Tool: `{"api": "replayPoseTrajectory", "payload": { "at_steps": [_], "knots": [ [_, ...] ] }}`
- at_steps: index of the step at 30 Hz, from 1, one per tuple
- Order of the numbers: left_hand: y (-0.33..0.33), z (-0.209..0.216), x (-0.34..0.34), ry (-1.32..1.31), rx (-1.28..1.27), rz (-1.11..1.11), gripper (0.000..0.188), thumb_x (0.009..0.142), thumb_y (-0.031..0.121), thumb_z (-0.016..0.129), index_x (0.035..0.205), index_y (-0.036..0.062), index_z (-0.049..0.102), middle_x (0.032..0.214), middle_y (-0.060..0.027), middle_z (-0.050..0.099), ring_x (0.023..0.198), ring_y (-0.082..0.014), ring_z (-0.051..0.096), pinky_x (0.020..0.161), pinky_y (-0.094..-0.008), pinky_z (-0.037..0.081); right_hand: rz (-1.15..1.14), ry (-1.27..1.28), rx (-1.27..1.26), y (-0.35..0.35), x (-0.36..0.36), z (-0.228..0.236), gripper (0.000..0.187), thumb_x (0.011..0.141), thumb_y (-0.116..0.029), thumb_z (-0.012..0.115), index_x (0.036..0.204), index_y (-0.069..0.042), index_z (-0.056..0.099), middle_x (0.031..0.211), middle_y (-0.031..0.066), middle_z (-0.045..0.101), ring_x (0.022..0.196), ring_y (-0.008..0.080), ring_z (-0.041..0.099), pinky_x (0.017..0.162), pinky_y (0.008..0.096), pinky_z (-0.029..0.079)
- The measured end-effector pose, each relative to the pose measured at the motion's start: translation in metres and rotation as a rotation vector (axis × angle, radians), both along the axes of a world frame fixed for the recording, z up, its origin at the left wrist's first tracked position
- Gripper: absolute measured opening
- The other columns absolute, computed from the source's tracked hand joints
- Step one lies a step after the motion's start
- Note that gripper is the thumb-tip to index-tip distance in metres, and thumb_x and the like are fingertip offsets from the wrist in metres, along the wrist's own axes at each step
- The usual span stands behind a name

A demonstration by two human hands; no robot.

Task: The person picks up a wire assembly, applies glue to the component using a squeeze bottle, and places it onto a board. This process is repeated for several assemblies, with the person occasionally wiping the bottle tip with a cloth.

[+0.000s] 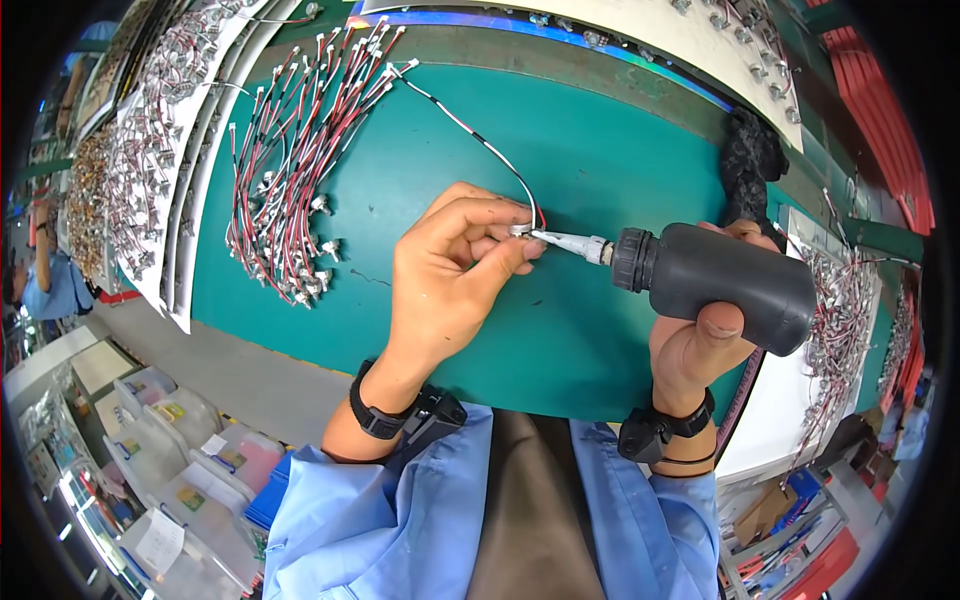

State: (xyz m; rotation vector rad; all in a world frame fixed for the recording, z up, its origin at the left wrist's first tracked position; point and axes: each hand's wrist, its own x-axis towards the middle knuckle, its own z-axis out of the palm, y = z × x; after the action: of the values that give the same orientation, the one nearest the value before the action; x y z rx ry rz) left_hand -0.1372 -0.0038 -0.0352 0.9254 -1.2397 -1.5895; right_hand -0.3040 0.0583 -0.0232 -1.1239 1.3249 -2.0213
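Observation:
My left hand (450, 265) pinches a small metal part (521, 230) between thumb and fingertips. A thin cable (478, 137) of red, black and white wires runs up from that part to a white plug beside the pile. In my right hand (690, 350) lies a black squeeze bottle (740, 285), tipped on its side, with a ribbed black cap (634, 260). Its pale tapered nozzle (575, 243) points left, and the tip meets or nearly meets the metal part. Whether anything flows out cannot be seen.
A heap of similar wired parts (290, 190) covers the left of the green mat (600, 120). White boards with wired parts stand at the left (185, 200) and right (775, 400). Dark crumpled material (750, 165) sits behind the bottle. Clear plastic boxes (195, 490) are lower left.

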Motion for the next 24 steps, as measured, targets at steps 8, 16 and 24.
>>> {"api": "replayPoseTrajectory", "payload": {
  "at_steps": [8, 16, 24],
  "knots": [
    [0.0005, -0.0010, 0.0017, 0.006, 0.028, -0.007, 0.018, 0.073, -0.014, 0.055, 0.089, -0.0068, 0.057, 0.091, -0.0095, 0.051, 0.072, -0.0124, 0.058, 0.062, -0.0194, 0.050, -0.020, 0.029, -0.015, 0.0010, -0.0021, 0.0004, 0.067, 0.069, -0.042, 0.068, 0.116, -0.002, 0.041, 0.114, 0.0085, 0.044, 0.102, 0.0241, 0.048, 0.085, 0.0372, 0.046],
    [0.0013, -0.0011, 0.0013, 0.011, 0.030, 0.005, 0.018, 0.072, -0.014, 0.057, 0.089, -0.0069, 0.057, 0.090, -0.0084, 0.051, 0.070, -0.0104, 0.056, 0.061, -0.0184, 0.049, -0.029, 0.047, -0.004, 0.0009, -0.0020, 0.0012, 0.067, 0.070, -0.041, 0.068, 0.116, -0.001, 0.040, 0.113, 0.0095, 0.044, 0.101, 0.0244, 0.048, 0.084, 0.0372, 0.046],
    [0.0008, -0.0022, 0.0015, -0.008, -0.011, -0.002, 0.016, 0.074, -0.011, 0.057, 0.089, -0.0062, 0.055, 0.086, -0.0092, 0.053, 0.068, -0.0149, 0.059, 0.062, -0.0252, 0.051, -0.044, 0.066, -0.017, -0.0019, -0.0016, 0.0001, 0.066, 0.070, -0.042, 0.066, 0.114, 0.000, 0.041, 0.112, 0.0106, 0.044, 0.101, 0.0246, 0.048, 0.083, 0.0366, 0.047]
  ]
}}
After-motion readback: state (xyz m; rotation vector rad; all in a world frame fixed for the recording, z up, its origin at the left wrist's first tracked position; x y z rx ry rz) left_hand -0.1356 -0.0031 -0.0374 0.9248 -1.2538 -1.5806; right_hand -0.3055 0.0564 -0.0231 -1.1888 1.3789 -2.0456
